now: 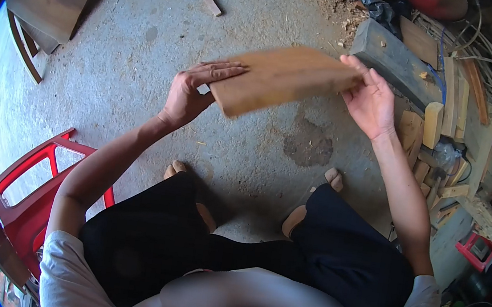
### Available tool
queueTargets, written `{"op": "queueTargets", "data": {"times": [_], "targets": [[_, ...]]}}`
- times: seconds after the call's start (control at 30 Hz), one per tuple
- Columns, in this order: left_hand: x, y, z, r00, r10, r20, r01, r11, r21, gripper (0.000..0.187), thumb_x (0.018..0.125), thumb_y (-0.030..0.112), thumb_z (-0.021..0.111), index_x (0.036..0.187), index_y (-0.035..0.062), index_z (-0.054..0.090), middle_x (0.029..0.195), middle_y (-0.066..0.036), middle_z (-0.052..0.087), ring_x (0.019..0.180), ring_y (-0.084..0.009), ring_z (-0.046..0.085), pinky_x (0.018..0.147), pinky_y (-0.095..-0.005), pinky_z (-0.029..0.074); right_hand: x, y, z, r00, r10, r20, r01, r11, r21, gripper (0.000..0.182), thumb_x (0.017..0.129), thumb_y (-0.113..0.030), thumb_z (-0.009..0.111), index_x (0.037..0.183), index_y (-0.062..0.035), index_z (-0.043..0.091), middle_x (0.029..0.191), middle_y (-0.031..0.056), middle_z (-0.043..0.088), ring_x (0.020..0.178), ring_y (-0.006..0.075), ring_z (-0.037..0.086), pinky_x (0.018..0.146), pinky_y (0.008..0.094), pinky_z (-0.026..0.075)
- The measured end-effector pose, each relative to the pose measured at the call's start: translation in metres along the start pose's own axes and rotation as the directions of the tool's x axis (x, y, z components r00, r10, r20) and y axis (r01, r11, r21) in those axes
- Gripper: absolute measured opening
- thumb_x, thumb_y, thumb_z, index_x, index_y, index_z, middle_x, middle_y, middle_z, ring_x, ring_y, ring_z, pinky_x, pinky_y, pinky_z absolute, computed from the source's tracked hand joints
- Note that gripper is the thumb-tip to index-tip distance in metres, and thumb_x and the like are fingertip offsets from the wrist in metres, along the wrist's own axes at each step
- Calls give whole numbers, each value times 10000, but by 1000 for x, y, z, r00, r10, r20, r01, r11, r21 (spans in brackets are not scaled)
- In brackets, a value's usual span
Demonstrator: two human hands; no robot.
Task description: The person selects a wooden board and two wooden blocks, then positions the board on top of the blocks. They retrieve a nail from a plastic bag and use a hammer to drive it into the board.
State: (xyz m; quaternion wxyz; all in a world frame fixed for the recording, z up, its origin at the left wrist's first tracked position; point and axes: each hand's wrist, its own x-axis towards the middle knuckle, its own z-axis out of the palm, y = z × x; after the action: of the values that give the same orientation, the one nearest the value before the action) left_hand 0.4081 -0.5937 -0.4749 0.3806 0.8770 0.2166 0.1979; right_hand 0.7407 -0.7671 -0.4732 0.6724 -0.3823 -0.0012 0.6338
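Concrete floor (237, 171), workshop clutter along the right; one wooden board (286, 81), held aloft in two hands.
Item: brown wooden board, slightly motion-blurred in my feed, tilted, raised above the floor in front of the seated person's knees. Left hand (195, 88): fingers straight and close together, laid flat over the board's left end, gripping it; I cannot make out the thumb. Right hand (374, 99): palm turned toward my camera, fingers loosely curled, the board's right end held between fingertips and thumb. Also listed: small wood offcut (211, 4) on the floor beyond the board; grey beam (389, 57) beside the right hand; wood scraps (432, 125) at right; red chair (24, 233) at lower left; red-cased object (477, 251) at lower right, its markings too small for me to read.
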Motion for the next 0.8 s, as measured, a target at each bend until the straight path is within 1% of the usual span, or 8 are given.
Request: {"op": "queueTargets", "data": {"times": [0.13, 0.27, 0.33, 0.37, 0.5, 0.63, 0.73, 0.8], "targets": [[-23, -30, 17, 988, 128, 91, -150, 939, 308, 586, 720, 3, 772, 1256, 225, 686, 1378, -48, 597, 1301, -300, 533, 1099, -429, 439, 6, 42, -23, 982, 105, -154, -136, 968, -212, 507, 964, -110, 576, 1449, -46, 444, 1408, 71, 520, 1288, 176, 482, 1145, 322, 351], [-50, -48, 38, 982, -162, -94, 185, 916, 356, 821, 728, -48, 765, 1448, 231, 487, 1588, -126, 293, 1354, -373, 453, 1107, -433, 442, 19, 67, -36, 938, 182, -295, -241, 954, -176, 489, 949, -97, 632, 1412, -58, 479, 1343, 49, 563, 1248, 173, 520, 1104, 348, 396], [-70, -72, 50, 776, -625, -81, 589, 765, -260, 897, 768, -49, 756, 1526, 168, 330, 1584, -185, 263, 1351, -352, 459, 1044, -402, 499, 22, 68, -37, 934, 206, -293, -268, 944, -192, 492, 939, -104, 656, 1399, -58, 489, 1318, 46, 575, 1235, 179, 532, 1091, 369, 407], [-71, -75, 52, 793, -595, -128, 546, 789, -282, 818, 842, -36, 696, 1533, 88, 278, 1495, -229, 405, 1278, -311, 547, 949, -371, 555, 23, 69, -36, 937, 220, -272, -286, 930, -230, 469, 943, -108, 653, 1384, -55, 502, 1322, 52, 575, 1241, 180, 530, 1090, 375, 408], [-79, -78, 47, 806, -591, 23, 588, 797, -142, 701, 895, -26, 580, 1523, 60, 281, 1193, -209, 663, 1003, -290, 711, 868, -382, 585, 24, 75, -34, 941, 225, -252, -294, 912, -285, 447, 951, -112, 644, 1373, -50, 513, 1327, 64, 572, 1247, 181, 529, 1082, 381, 414], [-74, -75, 45, 718, -694, 54, 682, 685, -256, 706, 877, -34, 582, 1517, 59, 300, 1232, -207, 649, 965, -294, 720, 862, -379, 585, 25, 76, -34, 944, 216, -249, -289, 906, -310, 477, 958, -116, 636, 1403, -45, 481, 1334, 87, 567, 1235, 187, 538, 1078, 381, 419], [-74, -76, 42, 756, -654, 27, 646, 738, -194, 754, 845, -33, 615, 1524, 87, 311, 1179, -190, 653, 937, -265, 711, 842, -369, 587, 23, 65, -22, 931, 216, -292, -305, 904, -301, 535, 959, -113, 626, 1454, -69, 430, 1315, 82, 578, 1174, 171, 584, 1052, 350, 468], [-72, -71, 32, 897, -441, -12, 433, 885, -170, 810, 791, -35, 667, 1520, 141, 362, 1103, -156, 617, 969, -263, 644, 892, -372, 545, 14, 43, 5, 969, 163, -185, -231, 862, -451, 596, 945, -109, 622, 1493, -95, 387, 1278, 97, 585, 1096, 180, 626, 985, 339, 524]]}}
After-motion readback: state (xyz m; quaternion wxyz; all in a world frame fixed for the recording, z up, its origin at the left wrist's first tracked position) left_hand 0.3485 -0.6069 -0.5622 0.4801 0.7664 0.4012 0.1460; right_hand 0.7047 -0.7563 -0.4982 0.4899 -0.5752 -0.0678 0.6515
